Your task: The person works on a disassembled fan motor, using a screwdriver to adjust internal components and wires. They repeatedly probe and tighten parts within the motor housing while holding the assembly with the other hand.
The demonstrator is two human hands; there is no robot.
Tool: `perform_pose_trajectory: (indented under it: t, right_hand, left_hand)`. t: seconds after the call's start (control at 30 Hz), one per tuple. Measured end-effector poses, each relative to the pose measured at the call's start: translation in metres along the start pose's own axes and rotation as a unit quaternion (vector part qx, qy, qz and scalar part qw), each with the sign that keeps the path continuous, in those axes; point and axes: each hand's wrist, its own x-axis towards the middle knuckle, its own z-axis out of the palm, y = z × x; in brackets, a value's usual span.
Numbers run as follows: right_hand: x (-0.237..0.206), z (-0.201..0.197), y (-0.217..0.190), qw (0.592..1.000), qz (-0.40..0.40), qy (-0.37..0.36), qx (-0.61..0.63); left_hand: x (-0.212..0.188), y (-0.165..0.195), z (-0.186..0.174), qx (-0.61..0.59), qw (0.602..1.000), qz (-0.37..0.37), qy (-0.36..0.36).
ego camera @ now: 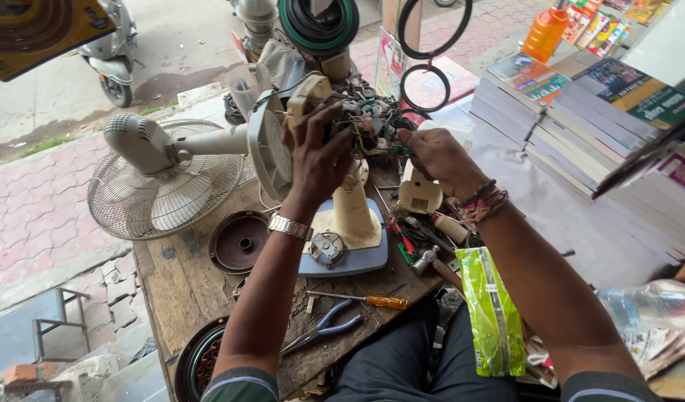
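A cream table fan point(171, 149) lies tipped on a worn wooden workbench point(182, 286), its base opened so a tangle of coloured wires point(368, 123) shows. My left hand point(316, 152), with a metal watch at the wrist, grips the opened control housing. My right hand point(435, 156), with thread bands at the wrist, pinches a small green-handled tool at the wires. The fan's blue and cream foot plate point(350, 249) lies below my hands.
Pliers point(324, 327), an orange-handled screwdriver point(368, 300) and a round brown motor cover point(238, 242) lie on the bench. A green plastic packet point(495, 313) rests on my right knee. Stacked books point(588, 112) stand at right. A scooter point(115, 52) is parked on the pavement.
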Motion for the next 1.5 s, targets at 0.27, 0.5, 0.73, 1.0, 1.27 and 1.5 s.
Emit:
perform_pose_trajectory:
  t: [0.27,0.5,0.73,1.0,1.27,1.5]
  right_hand:
    - [-0.038,0.014,-0.030,0.786,-0.435,0.147,-0.414]
    - [-0.021,0.007,-0.029,0.996,-0.070,-0.030,-0.040]
    - [-0.031,0.007,-0.040,0.984,-0.141,-0.023,-0.109]
    - [-0.037,0.023,-0.037,0.703,-0.437,0.176,-0.532]
    - [-0.019,0.011,-0.033,0.998,-0.012,-0.044,-0.045]
    - [-0.036,0.023,-0.048,0.862,-0.331,0.107,-0.368]
  left_hand:
    - [0.003,-0.003,0.001,-0.018,1.000,-0.014,0.002]
    - [0.005,-0.002,0.004,-0.009,1.000,-0.012,0.020]
    - [-0.001,-0.004,0.004,-0.029,0.999,-0.020,0.004]
    - [0.006,-0.011,0.007,-0.021,1.000,-0.019,0.003]
    - [0.003,-0.008,0.006,-0.021,1.000,-0.018,0.002]
    - [0.005,-0.006,0.003,-0.026,0.999,-0.023,0.000]
